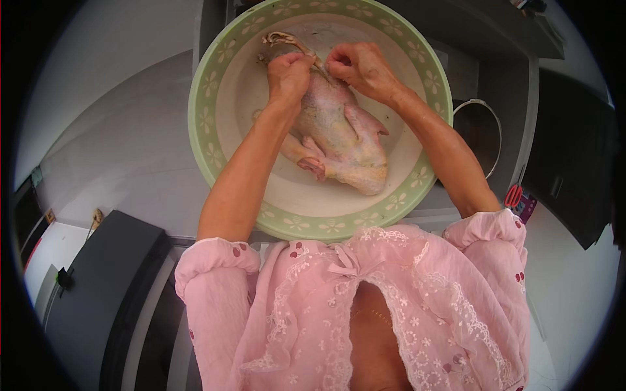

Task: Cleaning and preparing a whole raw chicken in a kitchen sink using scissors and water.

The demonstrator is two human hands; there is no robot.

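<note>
A plucked whole bird point(327, 115), likely a chicken, lies in a wide green-rimmed basin point(205, 102) with a pale inside. Its feet point(283, 38) point towards the far side, and its neck end with a raw cut lies nearer to me. My left hand point(289, 78) pinches a leg just below the foot. Close by, my right hand point(362, 68) has its fingers curled and thumb against fingertip, at the rear of the bird near the same leg. Whether anything small is between those fingertips is too fine to tell.
Right of the basin stands a round pot or bucket point(477, 134) with a light rim, partly hidden by my forearm. Red-handled scissors point(513, 195) hang at the right edge of the sink or counter point(518, 122). A dark cabinet point(112, 264) is at lower left.
</note>
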